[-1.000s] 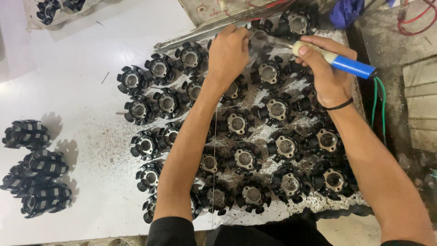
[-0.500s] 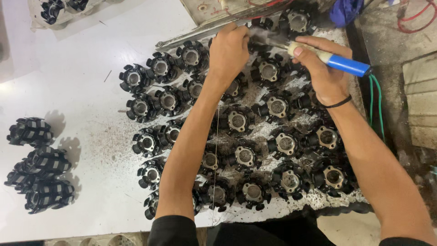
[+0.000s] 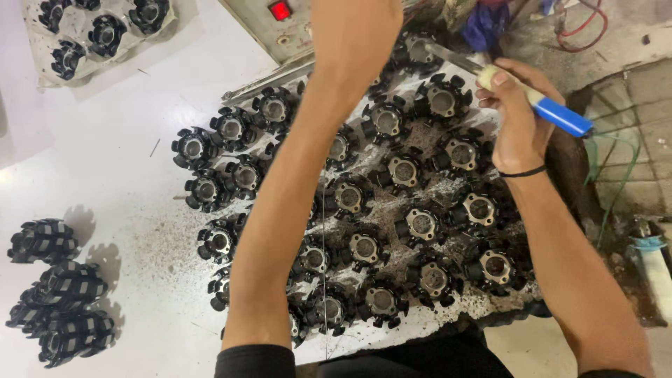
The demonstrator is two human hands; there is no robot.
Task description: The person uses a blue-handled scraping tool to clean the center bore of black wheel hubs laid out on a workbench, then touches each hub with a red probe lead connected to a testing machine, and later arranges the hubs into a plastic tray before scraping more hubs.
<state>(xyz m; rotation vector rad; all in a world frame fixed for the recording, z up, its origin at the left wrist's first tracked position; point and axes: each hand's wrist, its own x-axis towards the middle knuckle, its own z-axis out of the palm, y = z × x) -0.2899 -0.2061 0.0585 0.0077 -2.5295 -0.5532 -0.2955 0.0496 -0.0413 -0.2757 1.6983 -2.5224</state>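
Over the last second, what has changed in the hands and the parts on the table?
The left hand has lifted off the black parts and moved up toward the top edge of the view; whether it holds anything cannot be seen. The right hand has kept its grip on the blue-handled tool, tip near the top parts. The parts and the stacks at the left have stayed where they were.

right hand (image 3: pixel 516 119) grips blue-handled tool (image 3: pixel 532 101) over black star-shaped parts (image 3: pixel 413 224) on white table (image 3: pixel 105 175); left hand (image 3: pixel 357 28) raised.
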